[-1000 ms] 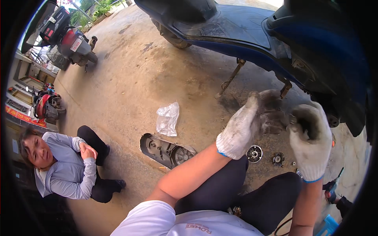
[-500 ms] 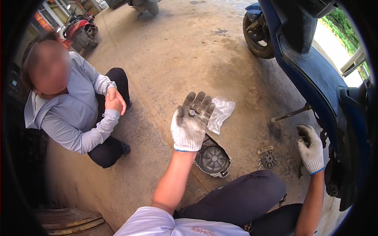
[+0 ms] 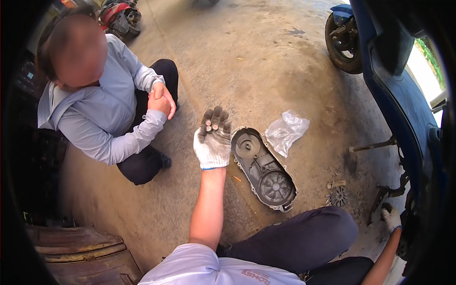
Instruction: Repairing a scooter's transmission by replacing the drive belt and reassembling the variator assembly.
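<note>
My left hand (image 3: 213, 141) wears a white knit glove with dark, grimy fingers. Its palm faces up and cradles a few small cylindrical rollers (image 3: 214, 127) at the base of the slightly curled fingers. Just right of that hand, a long metal engine cover (image 3: 264, 166) lies on the ground with its hollow side up. At the far right my right hand (image 3: 392, 218), gloved alike, is low beside the blue scooter's (image 3: 396, 111) underside. Its fingers are partly hidden and small, so their grip is unclear.
A person (image 3: 102, 102) in a light grey jacket squats at the left with hands clasped. A clear plastic bag (image 3: 287, 130) lies beyond the cover. A finned metal disc (image 3: 338, 195) lies near my knee. The scooter's stand (image 3: 373, 145) juts out; wooden furniture (image 3: 85, 254) is lower left.
The view has shifted, showing the whole engine cover. My left hand has moved left, off the cover, still bearing the rollers. My right hand has gone lower and closer in beside the scooter.
</note>
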A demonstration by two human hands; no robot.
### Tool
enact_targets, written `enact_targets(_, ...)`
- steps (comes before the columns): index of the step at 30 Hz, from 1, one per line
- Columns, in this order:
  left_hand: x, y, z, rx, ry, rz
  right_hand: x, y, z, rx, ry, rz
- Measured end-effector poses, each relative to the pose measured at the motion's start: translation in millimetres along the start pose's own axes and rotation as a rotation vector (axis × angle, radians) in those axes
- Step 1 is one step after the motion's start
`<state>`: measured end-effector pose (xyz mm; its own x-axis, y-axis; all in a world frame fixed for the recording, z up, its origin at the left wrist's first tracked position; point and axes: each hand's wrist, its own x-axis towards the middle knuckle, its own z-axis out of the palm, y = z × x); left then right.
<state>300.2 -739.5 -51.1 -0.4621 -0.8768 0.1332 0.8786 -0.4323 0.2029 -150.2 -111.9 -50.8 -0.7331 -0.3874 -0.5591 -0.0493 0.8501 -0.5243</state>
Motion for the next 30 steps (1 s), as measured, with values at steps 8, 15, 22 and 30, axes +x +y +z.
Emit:
enact_targets(8,-0.9,9.2,-1.7,0.107,0.062,-0.036,3.6,24.3,-2.2,-0.136,-0.080,-0.050)
enact_targets(15,-8.6,6.6,0.0,0.493,0.226,0.077,-16.4,29.7,14.0,-0.046,-0.082,0.074)
enact_targets(22,-10.0,15.4,-9.8,0.837,0.288,0.197,-11.2,41.8,17.7,0.021,-0.130,0.136)
enact_targets(30,-14.3,24.2,-12.6,0.837,0.399,0.208,-4.7,32.7,24.3,0.025,-0.135,0.093)
